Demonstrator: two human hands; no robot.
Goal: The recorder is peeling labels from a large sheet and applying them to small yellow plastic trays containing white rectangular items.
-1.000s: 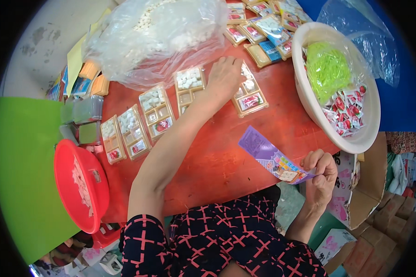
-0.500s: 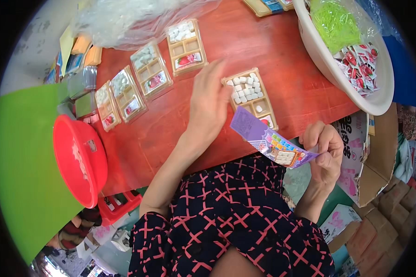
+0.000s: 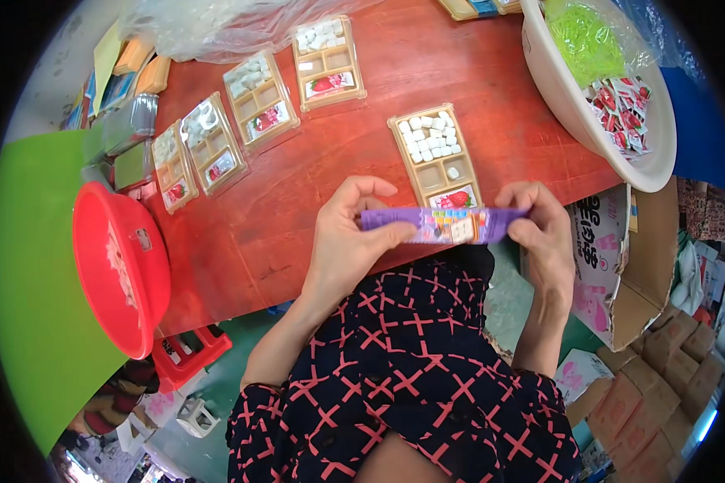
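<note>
Between my hands, just over the table's near edge, is a purple printed card sleeve (image 3: 451, 227). My left hand (image 3: 350, 225) pinches its left end between thumb and fingers. At its right end, my right hand (image 3: 540, 229) grips it the same way. Right behind the sleeve lies a tan compartment tray (image 3: 427, 175) on the red table (image 3: 314, 181). White marshmallow-like pieces (image 3: 429, 137) fill its large far compartment, and one more sits in a small compartment. A strawberry-printed packet (image 3: 457, 199) lies at the tray's near end, partly covered by the sleeve.
Several similar filled trays (image 3: 259, 101) stand in a slanting row at the left. A red basin (image 3: 141, 266) sits by the left edge. At the far right, a white basin (image 3: 572, 121) holds strawberry packets (image 3: 620, 113) and bright green pieces (image 3: 580, 48). Clear plastic (image 3: 209, 28) covers the back.
My left hand has come down from beside the tray and taken hold of the sleeve's left end. The sleeve has turned from slanting to nearly level.
</note>
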